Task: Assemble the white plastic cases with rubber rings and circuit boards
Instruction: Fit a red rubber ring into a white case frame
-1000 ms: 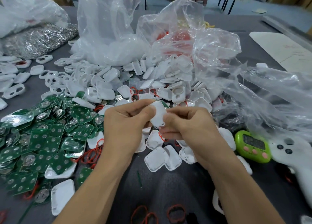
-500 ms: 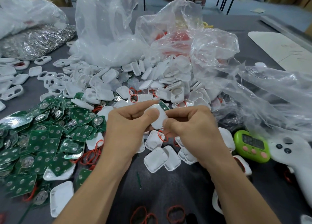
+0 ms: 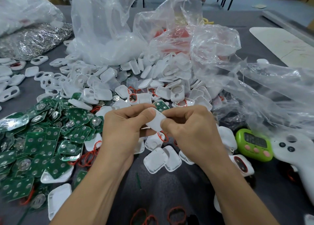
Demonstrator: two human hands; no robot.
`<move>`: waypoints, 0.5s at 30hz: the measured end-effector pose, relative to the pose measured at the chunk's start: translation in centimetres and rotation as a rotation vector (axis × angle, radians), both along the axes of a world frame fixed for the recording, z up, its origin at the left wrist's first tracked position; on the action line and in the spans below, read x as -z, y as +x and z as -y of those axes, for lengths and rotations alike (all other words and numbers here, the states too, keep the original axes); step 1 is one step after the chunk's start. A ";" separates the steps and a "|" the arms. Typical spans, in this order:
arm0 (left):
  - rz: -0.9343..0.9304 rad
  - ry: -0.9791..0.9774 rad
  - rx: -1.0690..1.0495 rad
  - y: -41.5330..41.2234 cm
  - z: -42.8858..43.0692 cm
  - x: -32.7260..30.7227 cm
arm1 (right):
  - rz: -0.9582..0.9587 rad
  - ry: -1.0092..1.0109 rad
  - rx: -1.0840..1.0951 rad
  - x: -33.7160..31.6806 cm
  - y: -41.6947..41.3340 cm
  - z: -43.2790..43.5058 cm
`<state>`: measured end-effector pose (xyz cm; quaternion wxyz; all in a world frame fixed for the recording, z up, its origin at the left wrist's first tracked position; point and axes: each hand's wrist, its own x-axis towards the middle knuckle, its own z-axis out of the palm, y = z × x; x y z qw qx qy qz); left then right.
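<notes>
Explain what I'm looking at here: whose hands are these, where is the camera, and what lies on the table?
No machine here: a person works with bare hands, and the single picture comes from a camera worn on their head, looking down. The left hand and right hand together pinch one small white rounded plastic case. On the dark grey table lie a heap of green square circuit boards on the left, a pile of loose white plastic case shells in the middle, thin red rubber rings near the front, and crumpled clear plastic bags behind. On the right sit a lime-green digital timer and a white handheld controller.
</notes>
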<state>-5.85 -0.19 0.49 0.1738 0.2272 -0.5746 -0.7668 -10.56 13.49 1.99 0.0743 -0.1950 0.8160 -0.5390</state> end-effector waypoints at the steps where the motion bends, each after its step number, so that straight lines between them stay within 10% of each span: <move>1: -0.003 -0.005 -0.013 0.0 0.0 0.0 | 0.020 -0.024 -0.006 0.0 0.1 0.1; 15: -0.084 -0.334 -0.066 0.5 -0.5 0.6 | 0.074 -0.085 0.072 0.0 0.3 0.2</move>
